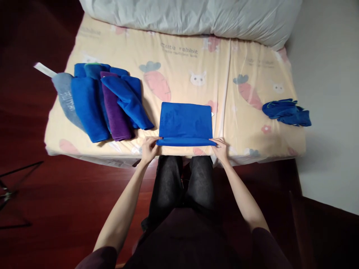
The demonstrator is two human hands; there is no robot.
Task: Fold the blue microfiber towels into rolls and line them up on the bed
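A blue towel (185,122) lies folded flat near the front edge of the bed, its near edge doubled over. My left hand (149,148) pinches the towel's near left corner. My right hand (220,148) pinches the near right corner. Both hands rest on the mattress cover (179,67), which is cream with carrots and rabbits.
Several folded towels (106,102), blue, purple and grey, lie overlapping on the bed's left side. A crumpled blue cloth (287,112) sits at the right edge. A pale duvet (196,16) covers the far end. Dark red floor (50,194) surrounds the bed; a tripod leg (11,186) stands left.
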